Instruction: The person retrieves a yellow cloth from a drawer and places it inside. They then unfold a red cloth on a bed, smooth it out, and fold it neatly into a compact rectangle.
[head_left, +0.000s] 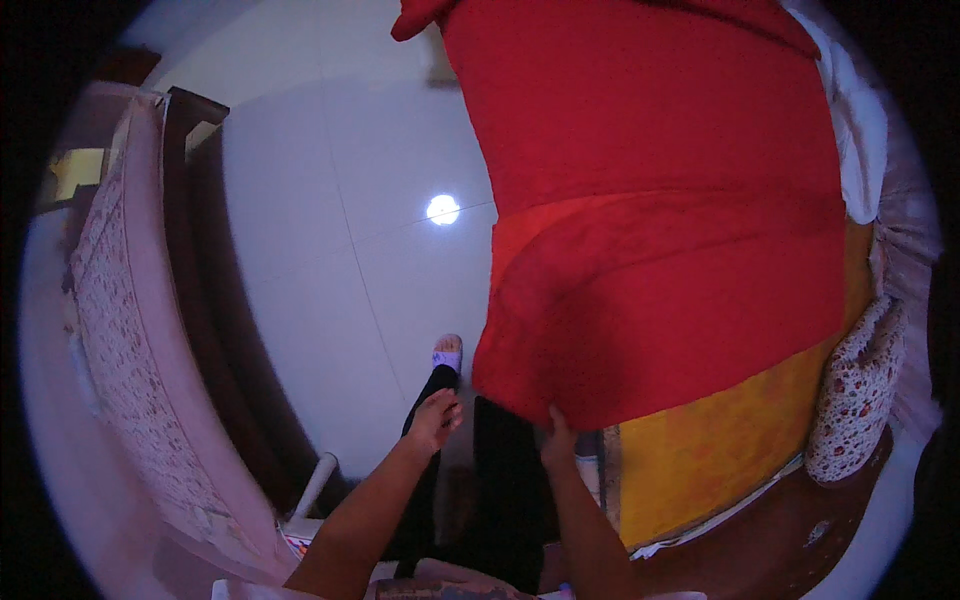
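Observation:
A large red cloth (675, 300) is spread over the bed, with a fold line across its middle and an orange-red patch at its left side. My right hand (559, 442) is at the cloth's near edge, a digit over the top of it and the other fingers partly hidden. Just left of the cloth's near-left corner is my left hand (437, 421), fingers loosely curled and apart, with nothing seen in it. Beyond the near edge of the cloth, a yellow mattress cover (697, 457) shows.
A floral pillow (859, 390) lies at the right on the brown wooden bed edge (757, 547). White fabric (851, 127) sits at the far right. To the left stands another bed with a pink floral cover (124, 330). Between them is pale tiled floor (315, 247), with my slippered foot (448, 352).

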